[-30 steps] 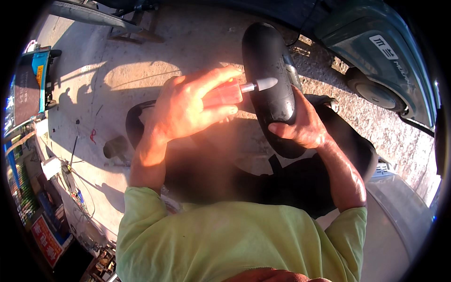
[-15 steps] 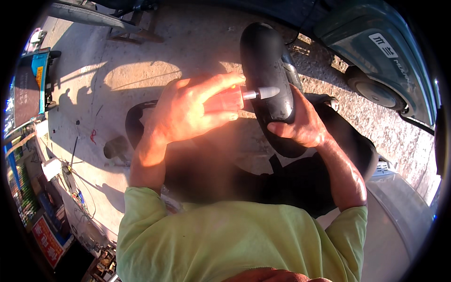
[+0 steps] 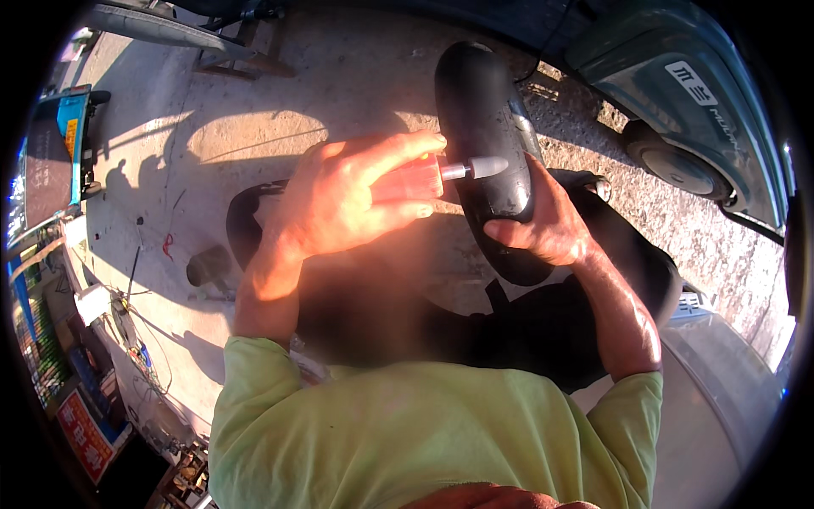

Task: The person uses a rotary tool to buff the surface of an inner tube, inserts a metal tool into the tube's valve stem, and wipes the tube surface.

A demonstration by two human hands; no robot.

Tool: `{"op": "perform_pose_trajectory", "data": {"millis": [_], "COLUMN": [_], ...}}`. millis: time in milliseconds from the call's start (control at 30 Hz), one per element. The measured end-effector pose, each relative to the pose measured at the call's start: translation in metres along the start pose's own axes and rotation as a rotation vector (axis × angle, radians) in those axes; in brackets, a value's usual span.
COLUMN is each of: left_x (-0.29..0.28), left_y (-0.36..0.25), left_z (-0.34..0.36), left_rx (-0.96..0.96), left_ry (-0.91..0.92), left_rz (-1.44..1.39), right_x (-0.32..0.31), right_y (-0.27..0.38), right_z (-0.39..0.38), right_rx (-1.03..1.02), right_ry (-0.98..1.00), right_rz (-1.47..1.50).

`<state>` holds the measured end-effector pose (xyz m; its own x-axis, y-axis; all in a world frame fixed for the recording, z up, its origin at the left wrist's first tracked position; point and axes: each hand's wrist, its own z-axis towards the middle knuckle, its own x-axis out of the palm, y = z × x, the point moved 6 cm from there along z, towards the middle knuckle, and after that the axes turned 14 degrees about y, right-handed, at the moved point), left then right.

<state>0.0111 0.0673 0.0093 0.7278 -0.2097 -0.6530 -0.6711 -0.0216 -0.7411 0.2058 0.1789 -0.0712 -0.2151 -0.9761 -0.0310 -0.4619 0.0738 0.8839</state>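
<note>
My left hand (image 3: 331,199) is wrapped round a red handheld rotary grinder (image 3: 407,181), most of whose body the fingers and strong sunlight hide. From its metal shaft sticks a pale cone-shaped bit (image 3: 489,166), lying across the side of a black inner tube (image 3: 476,93) and apparently touching it. My right hand (image 3: 551,222) grips the near end of the tube, thumb on top and fingers hidden beneath. The tube is plump and smooth, held above my dark-trousered legs (image 3: 526,331).
A dark green vehicle (image 3: 687,76) with a small wheel (image 3: 678,165) stands at the far right. A blue cart (image 3: 72,127) is at the far left. Cables and small tools (image 3: 140,339) lie on the concrete at left. A grey box-like surface (image 3: 695,382) sits by my right elbow.
The grinder and its bit have shifted very slightly to the right along with the tube. Both hands keep the same hold.
</note>
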Motion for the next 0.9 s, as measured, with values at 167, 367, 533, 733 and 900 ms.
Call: {"op": "perform_pose_trajectory", "data": {"millis": [167,367,533,733,900], "left_x": [-0.006,0.001,-0.006,-0.002,-0.009], "left_y": [0.013,0.003,0.012,0.004,0.014], "left_z": [0.000,-0.002,-0.002,-0.003,-0.003], "left_rx": [-0.042,0.000,0.004,0.021,0.011], "left_ry": [-0.089,0.012,-0.070,-0.023,-0.083], "left_rz": [-0.016,-0.033,-0.003,-0.044,-0.013], "right_x": [0.000,0.000,0.003,0.003,0.005], "right_y": [-0.002,-0.007,-0.003,-0.004,-0.001], "right_z": [0.000,0.002,0.001,0.002,0.001], "right_rx": [-0.006,-0.074,-0.081,-0.091,-0.102], "right_ry": [0.006,0.008,0.059,0.070,0.078], "right_rz": [-0.051,0.111,0.148,0.199,0.285]}}
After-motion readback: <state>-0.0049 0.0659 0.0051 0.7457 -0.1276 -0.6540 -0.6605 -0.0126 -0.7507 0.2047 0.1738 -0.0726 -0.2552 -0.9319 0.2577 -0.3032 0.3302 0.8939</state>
